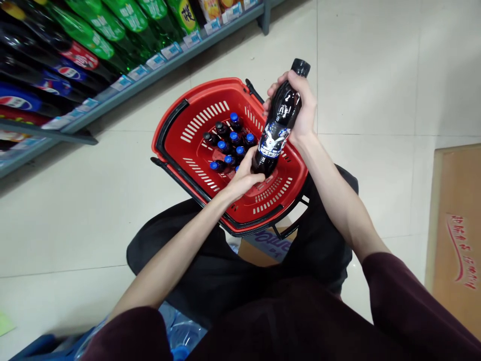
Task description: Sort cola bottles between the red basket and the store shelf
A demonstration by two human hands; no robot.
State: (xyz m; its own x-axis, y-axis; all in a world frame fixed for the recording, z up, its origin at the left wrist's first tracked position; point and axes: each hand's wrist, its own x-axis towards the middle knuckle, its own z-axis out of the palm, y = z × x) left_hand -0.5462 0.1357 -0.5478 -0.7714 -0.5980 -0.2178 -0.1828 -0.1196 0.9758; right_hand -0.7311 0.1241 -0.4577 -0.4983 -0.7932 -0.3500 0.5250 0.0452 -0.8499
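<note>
Both my hands hold a dark cola bottle with a blue and white Pepsi label, tilted with its black cap toward the upper right. My left hand is closed round its base. My right hand grips the upper part below the cap. The bottle is over the right side of a red shopping basket. Inside the basket, several dark bottles stand in a group, most with blue caps and a couple with black ones. My left forearm crosses the basket's near rim.
A grey shelf at the upper left carries green soda bottles and large cola bottles, with price tags along its edge. A cardboard box lies at the right on the tiled floor. Clear plastic bottles are at lower left.
</note>
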